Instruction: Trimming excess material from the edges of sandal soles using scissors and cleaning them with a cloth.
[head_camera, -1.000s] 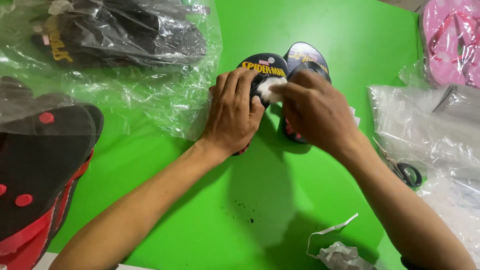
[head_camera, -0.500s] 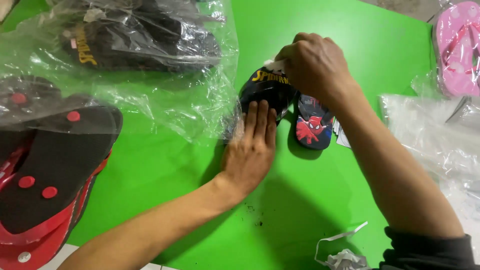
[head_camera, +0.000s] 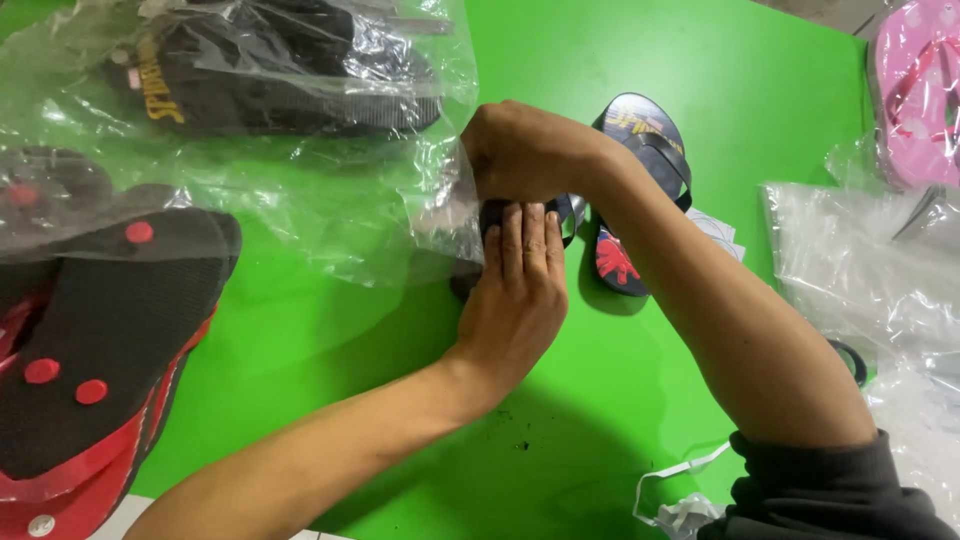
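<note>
- Head view, L hand (head_camera: 520, 290): laid flat, fingers together and straight, palm pressing down on a small dark slipper (head_camera: 490, 215) at the middle of the green desk (head_camera: 330, 340). Not gripping; a hold-down only.
- Head view, R hand (head_camera: 520, 150): curled into a fist over the far end of the same slipper, fingers closed on its top edge or strap; exact pinch point hidden by the knuckles.
- Slipper position: on the desk surface, mostly covered by both hands, touching the edge of the clear plastic bag (head_camera: 300, 180) to its left.
- Second slipper (head_camera: 635, 190), dark blue w/ red print, lies sole-down just right of the R wrist, near the first, not held.
- Surroundings: bagged black slippers (head_camera: 270, 80) at top left; red-and-black pair (head_camera: 90, 340) at lower left; pink pair (head_camera: 915, 90) top right; empty bags (head_camera: 860, 260) at right; white tie (head_camera: 680, 480) near bottom edge.
- Judgement, technique: keep L palm weight steady so the slipper cannot slide; R hand should work w/ short, controlled pulls.
- Judgement, risk: loose bag edge may snag under the fingers; keep it clear.
</note>
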